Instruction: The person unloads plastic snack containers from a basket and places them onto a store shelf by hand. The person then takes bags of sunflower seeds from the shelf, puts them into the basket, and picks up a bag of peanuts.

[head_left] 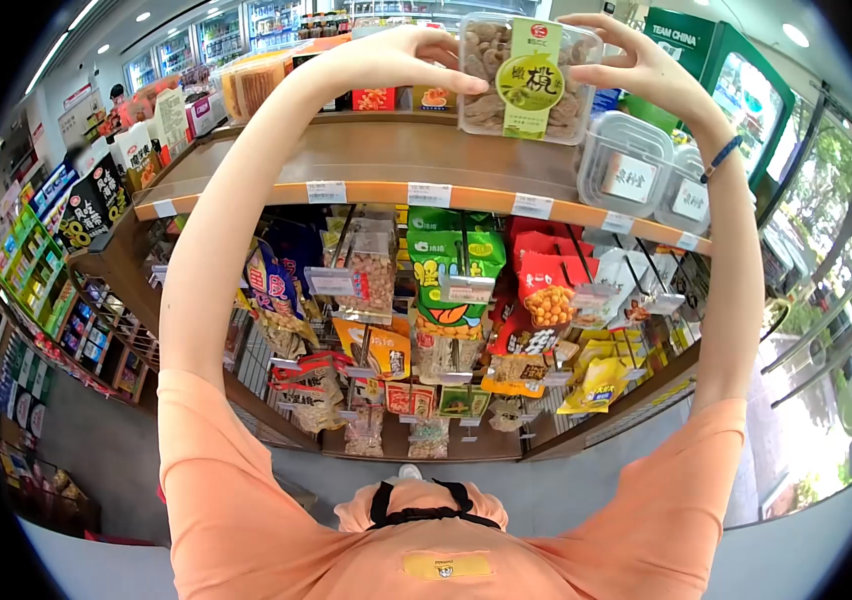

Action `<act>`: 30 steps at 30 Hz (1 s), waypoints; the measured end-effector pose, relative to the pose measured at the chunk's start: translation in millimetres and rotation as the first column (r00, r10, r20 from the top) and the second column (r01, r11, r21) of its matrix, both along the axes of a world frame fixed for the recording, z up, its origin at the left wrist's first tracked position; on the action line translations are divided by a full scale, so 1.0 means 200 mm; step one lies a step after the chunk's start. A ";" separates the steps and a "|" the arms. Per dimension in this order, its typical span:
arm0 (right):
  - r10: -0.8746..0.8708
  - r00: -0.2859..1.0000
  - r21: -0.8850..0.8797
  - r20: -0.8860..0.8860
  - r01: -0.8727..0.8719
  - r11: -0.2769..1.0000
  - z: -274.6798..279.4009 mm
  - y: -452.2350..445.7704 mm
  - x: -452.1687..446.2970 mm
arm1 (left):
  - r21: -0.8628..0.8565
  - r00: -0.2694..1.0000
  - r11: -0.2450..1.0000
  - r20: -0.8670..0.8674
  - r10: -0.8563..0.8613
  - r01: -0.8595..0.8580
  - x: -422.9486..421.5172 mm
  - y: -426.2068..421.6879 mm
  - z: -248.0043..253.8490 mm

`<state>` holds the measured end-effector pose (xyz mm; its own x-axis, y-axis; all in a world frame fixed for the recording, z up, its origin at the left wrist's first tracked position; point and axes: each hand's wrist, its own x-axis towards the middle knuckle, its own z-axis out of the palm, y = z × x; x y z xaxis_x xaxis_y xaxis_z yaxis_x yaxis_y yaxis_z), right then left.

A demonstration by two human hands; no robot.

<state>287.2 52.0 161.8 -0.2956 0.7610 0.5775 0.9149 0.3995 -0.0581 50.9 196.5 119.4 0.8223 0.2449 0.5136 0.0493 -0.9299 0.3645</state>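
Note:
A clear plastic box of brown dried snacks [491, 90] with a green and yellow label is held up over the top shelf, at the top middle of the head view. My left hand [416, 58] grips its left side, the thumb against the front. From the right, my right hand [626, 55] closes on the opposite side, thumb across the front and fingers at the top edge. Its lower edge overlaps the shelf top [346, 150] in view; whether it rests there I cannot tell. Clear lidded plastic boxes [626, 165] stand on the shelf to the right, below my right hand.
Price tags [430, 194] line the shelf edge. Snack bags [456, 265] hang on hooks below. More packaged goods [374, 98] stand behind the shelf. At left are other stocked racks [36, 260]; at right, a window [836, 300].

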 end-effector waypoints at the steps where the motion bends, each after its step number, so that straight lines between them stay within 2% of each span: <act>1: -0.064 0.996 -0.062 -0.059 0.060 0.996 0.01 0.03 0.02 | 0.037 0.999 0.999 -0.040 -0.014 0.016 0.03 0.04 0.01; 2: -0.061 0.997 -0.071 -0.052 0.057 0.996 0.03 0.06 0.03 | 0.028 0.999 1.000 -0.034 -0.012 0.013 0.07 0.08 0.00; 4: -0.095 0.995 -0.277 0.011 0.095 0.956 0.06 0.13 0.08 | 0.113 0.976 0.987 -0.171 0.136 -0.117 0.13 0.16 0.01; 6: -0.132 0.990 -0.262 0.046 0.140 0.955 0.05 0.19 0.13 | 0.122 0.977 0.988 -0.174 0.120 -0.100 0.21 0.22 -0.01; 8: -0.227 0.970 -0.379 0.087 0.243 0.893 0.06 0.25 0.18 | 0.126 0.936 0.979 -0.296 0.189 -0.158 0.25 0.22 0.00; 10: -0.285 0.949 -0.377 0.132 0.314 0.871 0.05 0.29 0.19 | 0.105 0.954 0.988 -0.269 0.135 -0.110 0.31 0.31 -0.04; 12: -0.354 0.919 -0.386 0.172 0.393 0.834 0.05 0.33 0.21 | 0.088 0.927 0.991 -0.351 0.130 -0.105 0.36 0.37 -0.05; 14: -0.355 0.917 -0.376 0.184 0.399 0.836 0.04 0.35 0.24 | 0.046 0.931 0.995 -0.349 0.103 -0.092 0.40 0.40 -0.08; 17: -0.362 0.905 -0.393 0.223 0.423 0.816 0.05 0.39 0.25 | 0.024 0.919 0.994 -0.379 0.108 -0.106 0.42 0.39 -0.09; 20: -0.385 0.879 -0.429 0.280 0.474 0.769 0.04 0.41 0.24 | 0.074 0.877 0.981 -0.441 0.191 -0.177 0.43 0.37 -0.11; 22: -0.403 0.862 -0.434 0.307 0.504 0.747 0.04 0.43 0.25 | 0.134 0.929 0.982 -0.327 0.174 -0.136 0.44 0.41 -0.14; 26: -0.428 0.835 -0.427 0.346 0.546 0.721 0.03 0.43 0.23 | 0.086 0.910 0.989 -0.389 0.142 -0.118 0.44 0.44 -0.14; 30: -0.439 0.828 -0.463 0.349 0.559 0.688 0.03 0.44 0.22 | 0.063 0.926 0.991 -0.352 0.134 -0.119 0.45 0.44 -0.15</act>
<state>331.6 140.7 168.6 0.1594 0.9871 0.0152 0.9833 -0.1601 0.0870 140.2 285.4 88.5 0.9160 0.3446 0.2055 0.2870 -0.9207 0.2644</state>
